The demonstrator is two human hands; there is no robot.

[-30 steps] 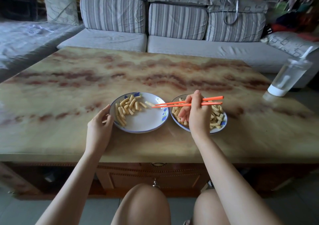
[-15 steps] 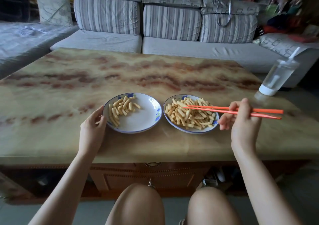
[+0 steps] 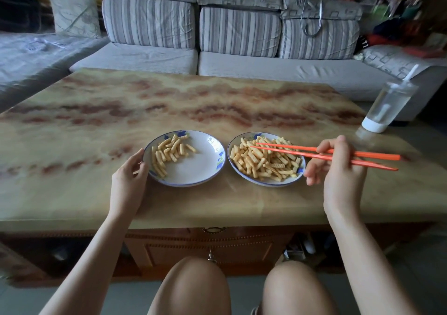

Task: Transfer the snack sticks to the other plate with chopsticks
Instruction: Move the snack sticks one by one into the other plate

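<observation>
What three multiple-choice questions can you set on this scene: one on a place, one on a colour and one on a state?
1. Where on the table does the bottle stand?
A. at its near left corner
B. at its middle
C. at its far right corner

2. What colour are the chopsticks?
A. black
B. orange
C. white

3. What does the left hand do?
A. grips the rim of the left plate
B. lies flat on the table
C. hangs below the table

Answers:
1 C: the bottle stands at the far right edge, beyond the right hand.
2 B: both sticks in the right hand are bright orange.
3 A: thumb and fingers curl round the plate's left rim.
</observation>
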